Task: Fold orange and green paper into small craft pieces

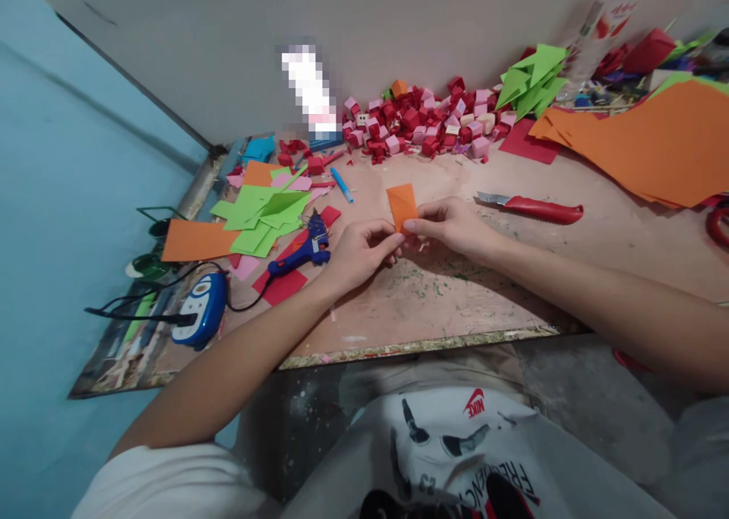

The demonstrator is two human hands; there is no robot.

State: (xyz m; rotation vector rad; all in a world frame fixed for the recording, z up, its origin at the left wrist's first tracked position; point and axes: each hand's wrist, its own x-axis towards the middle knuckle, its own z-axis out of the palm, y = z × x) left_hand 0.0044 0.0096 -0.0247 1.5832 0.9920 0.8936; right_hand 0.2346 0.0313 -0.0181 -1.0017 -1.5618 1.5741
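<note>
A small orange paper piece (403,204) is held upright between both hands over the middle of the table. My left hand (368,249) pinches its lower left corner between thumb and fingers. On the lower right edge, my right hand (447,226) grips the same piece, thumb in front. A blue glue gun (299,254) lies just left of my left hand. Right of my right hand is a red-handled knife (538,207) with its blade pointing left. A blue pen (342,185) rests behind my left hand.
Many red and pink folded paper pieces (421,124) are heaped along the wall. Green sheets (265,215) lie at left, near a blue power strip (200,310) with cables. Large orange sheets (661,147) and a clear bottle (592,44) occupy the right. The table's front edge (421,349) is near my body.
</note>
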